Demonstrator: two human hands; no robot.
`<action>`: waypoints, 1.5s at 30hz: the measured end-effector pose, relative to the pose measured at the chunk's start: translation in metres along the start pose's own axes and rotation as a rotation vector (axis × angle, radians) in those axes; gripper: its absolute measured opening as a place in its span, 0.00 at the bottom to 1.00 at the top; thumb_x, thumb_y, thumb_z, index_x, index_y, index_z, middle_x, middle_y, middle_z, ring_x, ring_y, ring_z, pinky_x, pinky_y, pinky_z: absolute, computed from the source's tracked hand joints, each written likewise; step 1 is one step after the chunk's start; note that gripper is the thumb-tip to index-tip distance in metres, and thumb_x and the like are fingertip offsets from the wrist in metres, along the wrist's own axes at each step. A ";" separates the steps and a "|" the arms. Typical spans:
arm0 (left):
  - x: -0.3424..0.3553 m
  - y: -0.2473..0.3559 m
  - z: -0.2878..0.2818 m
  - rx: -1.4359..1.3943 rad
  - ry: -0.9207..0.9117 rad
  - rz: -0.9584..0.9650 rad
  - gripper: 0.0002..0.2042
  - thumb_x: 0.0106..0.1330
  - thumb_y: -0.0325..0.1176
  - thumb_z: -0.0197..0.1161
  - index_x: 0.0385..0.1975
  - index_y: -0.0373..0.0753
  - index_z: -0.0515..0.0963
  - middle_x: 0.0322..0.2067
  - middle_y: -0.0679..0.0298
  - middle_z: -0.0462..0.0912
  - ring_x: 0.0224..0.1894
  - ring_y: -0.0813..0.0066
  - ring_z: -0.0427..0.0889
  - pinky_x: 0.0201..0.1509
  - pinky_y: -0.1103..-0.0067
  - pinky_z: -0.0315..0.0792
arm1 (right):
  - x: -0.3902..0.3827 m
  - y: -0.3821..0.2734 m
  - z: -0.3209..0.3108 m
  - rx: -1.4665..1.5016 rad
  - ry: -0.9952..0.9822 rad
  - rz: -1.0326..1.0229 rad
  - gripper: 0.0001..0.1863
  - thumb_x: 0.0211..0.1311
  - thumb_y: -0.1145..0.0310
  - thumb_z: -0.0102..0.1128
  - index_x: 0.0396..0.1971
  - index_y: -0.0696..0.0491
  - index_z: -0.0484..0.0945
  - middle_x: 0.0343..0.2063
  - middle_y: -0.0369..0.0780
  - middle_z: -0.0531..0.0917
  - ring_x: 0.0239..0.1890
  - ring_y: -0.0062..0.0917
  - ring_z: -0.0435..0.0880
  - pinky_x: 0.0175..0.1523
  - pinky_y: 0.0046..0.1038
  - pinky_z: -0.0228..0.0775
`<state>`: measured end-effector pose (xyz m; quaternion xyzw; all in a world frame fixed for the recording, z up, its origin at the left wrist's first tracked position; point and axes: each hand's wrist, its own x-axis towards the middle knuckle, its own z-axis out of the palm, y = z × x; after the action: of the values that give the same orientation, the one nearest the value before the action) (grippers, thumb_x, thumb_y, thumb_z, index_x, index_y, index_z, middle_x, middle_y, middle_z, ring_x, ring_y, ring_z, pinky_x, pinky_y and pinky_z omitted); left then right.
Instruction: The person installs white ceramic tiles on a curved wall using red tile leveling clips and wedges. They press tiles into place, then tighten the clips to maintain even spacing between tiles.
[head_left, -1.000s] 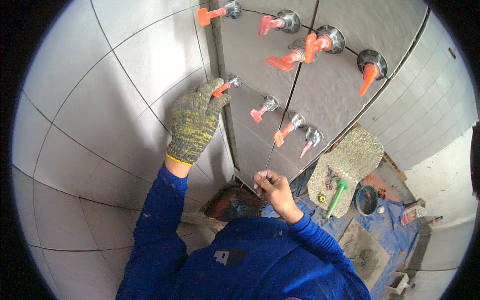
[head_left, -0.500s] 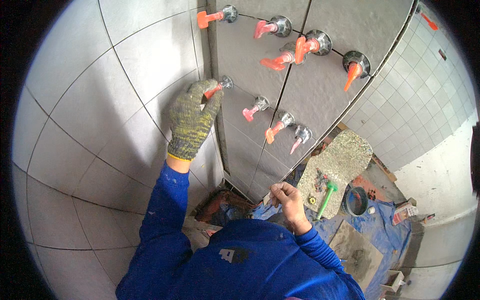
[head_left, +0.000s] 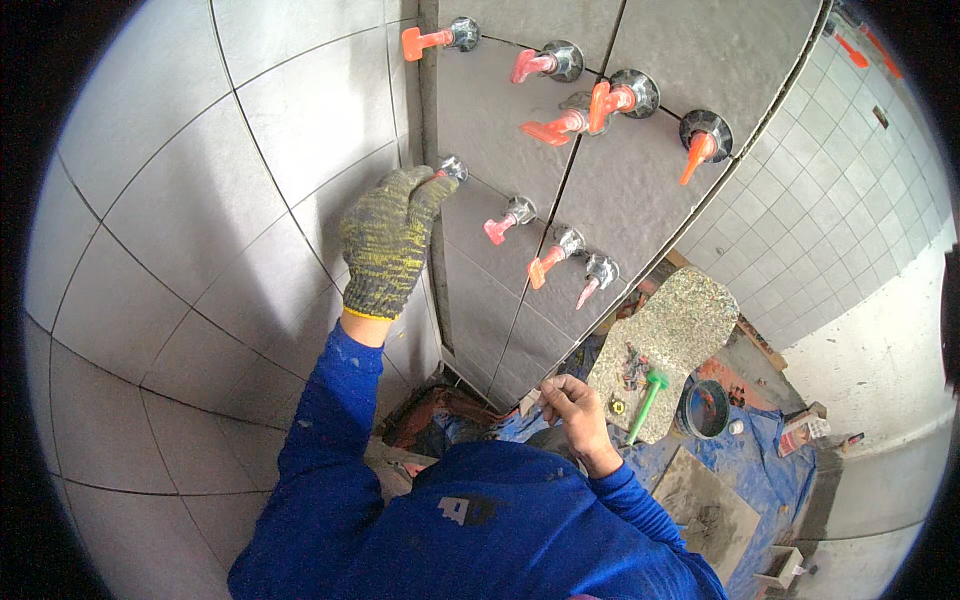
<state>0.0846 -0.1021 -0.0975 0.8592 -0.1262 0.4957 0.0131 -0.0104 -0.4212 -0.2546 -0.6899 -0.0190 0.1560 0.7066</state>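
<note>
My left hand (head_left: 387,242), in a dark grey and yellow knit glove, is closed round the red handle of a tile leveler (head_left: 453,168) beside the inner corner of the wall; its dark round base shows past my fingers. Bare, my right hand (head_left: 578,415) hangs lower, in front of my body, with thumb and fingers pinched together. Whether anything is in that pinch cannot be made out. More levelers with orange or pink T-handles stick out of the tile joints in two rows, among them an upper one (head_left: 703,146) and a lower one (head_left: 554,256).
Grey wall tiles (head_left: 150,240) rise on my left and meet the tiled face ahead. At lower right a green mallet (head_left: 645,408) lies on a speckled mat (head_left: 683,322), near a black bucket (head_left: 704,408). Blue sheeting (head_left: 765,437) and a loose tile (head_left: 703,508) cover some floor.
My left fingers have closed further over the leveler's handle, which is now mostly hidden. My right hand stays pinched in nearly the same place. The view has shifted slightly.
</note>
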 end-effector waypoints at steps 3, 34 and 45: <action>-0.002 0.004 0.004 0.020 -0.070 -0.112 0.18 0.64 0.27 0.63 0.54 0.49 0.81 0.47 0.63 0.84 0.44 0.62 0.85 0.48 0.67 0.79 | 0.001 -0.001 0.000 -0.001 0.015 0.006 0.13 0.74 0.63 0.62 0.38 0.59 0.83 0.27 0.33 0.83 0.26 0.15 0.78 0.33 0.21 0.70; -0.023 0.061 -0.063 -0.577 -0.502 0.087 0.10 0.62 0.37 0.71 0.41 0.43 0.85 0.43 0.57 0.84 0.48 0.55 0.83 0.55 0.62 0.75 | 0.056 -0.102 0.104 0.811 -0.344 -0.049 0.28 0.78 0.49 0.55 0.63 0.57 0.72 0.53 0.40 0.82 0.51 0.26 0.82 0.56 0.30 0.76; 0.069 0.050 -0.061 -0.145 -0.406 0.175 0.15 0.63 0.39 0.71 0.46 0.41 0.84 0.41 0.60 0.85 0.45 0.58 0.84 0.52 0.63 0.75 | 0.100 -0.119 0.132 1.292 -0.392 -0.140 0.24 0.71 0.59 0.65 0.62 0.52 0.74 0.43 0.36 0.84 0.38 0.20 0.82 0.45 0.25 0.73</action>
<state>0.0545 -0.1561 -0.0127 0.9239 -0.2358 0.3013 0.0061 0.0762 -0.2684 -0.1504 -0.0854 -0.0944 0.2121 0.9689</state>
